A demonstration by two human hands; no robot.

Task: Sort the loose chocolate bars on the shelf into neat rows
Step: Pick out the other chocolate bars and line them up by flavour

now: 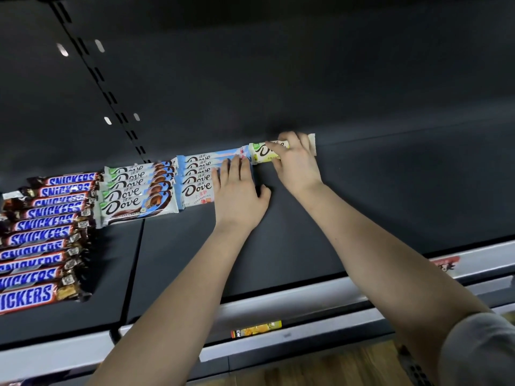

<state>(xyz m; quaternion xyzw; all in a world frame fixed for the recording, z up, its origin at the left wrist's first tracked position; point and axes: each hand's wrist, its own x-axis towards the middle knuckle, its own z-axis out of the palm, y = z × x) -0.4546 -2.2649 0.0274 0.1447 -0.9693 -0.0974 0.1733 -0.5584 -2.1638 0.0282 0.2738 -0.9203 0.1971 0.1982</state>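
On the dark shelf (362, 196) lie three rows of bars: Snickers bars (41, 235) at the left, white-and-blue Dove bars (139, 188) beside them, then light-blue Dove bars (198, 176). My left hand (237, 190) rests flat, fingers straight, on the right ends of the light-blue row. At the back of the shelf, just right of that row, sits a yellow-green Dove bar (260, 153). My right hand (295, 160) lies over it with fingers curled round it, hiding its middle; the white end sticks out to the right.
The shelf's right half is bare dark metal. A slotted upright (111, 98) runs up the back wall at left. Along the front edge runs a grey price rail (306, 305) with a yellow label (256, 328). Wooden floor (334, 369) shows below.
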